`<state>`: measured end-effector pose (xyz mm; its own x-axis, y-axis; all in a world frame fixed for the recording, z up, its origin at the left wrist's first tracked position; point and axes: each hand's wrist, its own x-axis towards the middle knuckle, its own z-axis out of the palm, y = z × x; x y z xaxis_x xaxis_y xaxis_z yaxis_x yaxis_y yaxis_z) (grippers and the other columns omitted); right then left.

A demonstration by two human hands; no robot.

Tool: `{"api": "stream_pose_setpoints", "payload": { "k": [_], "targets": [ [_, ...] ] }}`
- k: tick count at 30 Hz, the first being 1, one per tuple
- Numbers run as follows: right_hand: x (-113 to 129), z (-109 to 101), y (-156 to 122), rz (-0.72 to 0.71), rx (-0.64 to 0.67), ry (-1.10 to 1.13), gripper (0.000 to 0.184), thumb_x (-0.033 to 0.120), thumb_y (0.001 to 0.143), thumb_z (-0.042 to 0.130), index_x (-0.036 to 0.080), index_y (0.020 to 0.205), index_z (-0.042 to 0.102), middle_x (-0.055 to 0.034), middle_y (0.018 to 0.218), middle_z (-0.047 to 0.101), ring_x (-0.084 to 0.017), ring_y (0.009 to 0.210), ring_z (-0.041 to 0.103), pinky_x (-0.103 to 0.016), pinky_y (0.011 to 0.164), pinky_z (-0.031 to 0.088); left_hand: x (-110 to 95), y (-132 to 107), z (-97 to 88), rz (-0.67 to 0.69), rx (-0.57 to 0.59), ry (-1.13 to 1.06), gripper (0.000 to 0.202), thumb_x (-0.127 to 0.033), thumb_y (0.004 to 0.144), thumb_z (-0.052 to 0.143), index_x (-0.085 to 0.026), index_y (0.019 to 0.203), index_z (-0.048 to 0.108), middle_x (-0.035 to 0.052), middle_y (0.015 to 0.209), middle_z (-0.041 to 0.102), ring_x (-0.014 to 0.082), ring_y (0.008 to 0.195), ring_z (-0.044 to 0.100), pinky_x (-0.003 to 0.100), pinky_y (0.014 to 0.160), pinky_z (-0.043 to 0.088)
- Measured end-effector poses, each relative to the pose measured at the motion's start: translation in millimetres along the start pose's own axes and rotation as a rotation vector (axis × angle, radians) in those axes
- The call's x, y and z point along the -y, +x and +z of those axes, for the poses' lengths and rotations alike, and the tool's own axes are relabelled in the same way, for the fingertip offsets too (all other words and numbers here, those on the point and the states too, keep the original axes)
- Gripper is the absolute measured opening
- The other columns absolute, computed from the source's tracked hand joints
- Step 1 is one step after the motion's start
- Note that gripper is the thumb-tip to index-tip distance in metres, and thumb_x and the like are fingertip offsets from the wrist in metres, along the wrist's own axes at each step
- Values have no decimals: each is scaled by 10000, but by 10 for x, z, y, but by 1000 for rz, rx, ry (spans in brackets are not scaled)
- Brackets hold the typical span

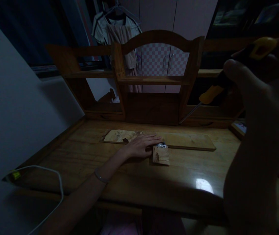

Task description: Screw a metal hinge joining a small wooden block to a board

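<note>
My right hand, raised close to the camera at the right, is wrapped round a screwdriver with a yellow and black handle. Its thin metal shaft points down and to the left, above the desk. Lying on the long wooden board, my left hand has its fingers stretched out, beside a metal hinge. The hinge sits where the board's near edge meets a small square wooden piece. Whether the fingertips press on the hinge is hard to make out in the dim light.
The varnished wooden desk carries a shelf unit along its back. A white cable loops over the left front edge. Clothes hang behind, before a cupboard. A wall bounds the left side.
</note>
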<state>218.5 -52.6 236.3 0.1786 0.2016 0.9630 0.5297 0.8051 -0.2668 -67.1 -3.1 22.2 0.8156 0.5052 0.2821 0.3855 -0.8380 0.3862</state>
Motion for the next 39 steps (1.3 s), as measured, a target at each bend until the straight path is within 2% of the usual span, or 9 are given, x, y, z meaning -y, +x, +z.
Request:
{"api": "stream_pose_setpoints", "payload": {
  "k": [4,8,15,19,23,26,29,35,39],
  "targets": [
    [0,-20,15,12,-17,-59,282,231,709,835,194,966,725,-12,885,712,-189,842,697,-328,706,504,-5,3,-15,10,43,-16,674,-238,868,675,-281,1502,450,46,1535,474,215,1463,388,425,1219,285],
    [14,-64,24,7,-5,-45,322,245,741,826,146,1028,719,-51,928,713,-197,873,698,-332,741,510,30,-11,13,54,35,30,500,-255,939,601,-214,1433,545,84,1478,536,211,1391,492,389,1178,362],
    [-6,-165,34,17,56,-117,395,340,829,765,118,1145,682,-35,1002,685,-150,939,674,-281,791,502,122,-12,176,165,-171,61,359,-230,938,592,-205,1287,671,65,1294,688,216,1209,652,364,1059,486],
    [-39,-177,28,6,28,-143,419,380,815,764,130,1141,681,-7,979,689,-151,938,674,-283,780,493,39,46,220,-130,-309,-155,270,-386,931,640,-206,1093,761,54,1062,774,207,932,733,313,841,544],
    [-77,-169,26,35,22,-134,432,409,806,751,121,1121,678,-10,947,684,-166,913,682,-310,755,499,1,133,255,-387,-407,-385,350,-489,888,666,-148,889,747,39,856,744,175,767,670,258,690,479],
    [-86,-161,24,50,43,-127,456,427,802,736,115,1128,665,-22,974,691,-185,934,690,-323,750,510,38,193,275,-441,-468,-407,419,-530,860,675,-139,712,642,-6,697,624,134,673,561,238,636,401],
    [-66,-150,19,44,64,-147,490,459,823,689,96,1149,652,-40,1033,691,-193,994,684,-330,783,503,70,235,290,-479,-496,-425,450,-552,847,671,-150,662,587,-22,664,551,127,665,511,239,635,370],
    [-10,-118,10,49,63,-201,514,476,835,684,73,1153,658,-57,1039,694,-182,989,677,-324,809,506,75,284,328,-540,-563,-489,399,-538,808,707,-150,731,655,15,753,637,164,741,578,258,712,424],
    [-14,-120,7,40,81,-211,508,491,838,653,107,1171,645,-38,1061,698,-174,1007,671,-325,815,498,81,287,346,-555,-546,-581,384,-526,795,720,-151,784,639,15,771,644,162,741,584,256,711,436]
  ]
}}
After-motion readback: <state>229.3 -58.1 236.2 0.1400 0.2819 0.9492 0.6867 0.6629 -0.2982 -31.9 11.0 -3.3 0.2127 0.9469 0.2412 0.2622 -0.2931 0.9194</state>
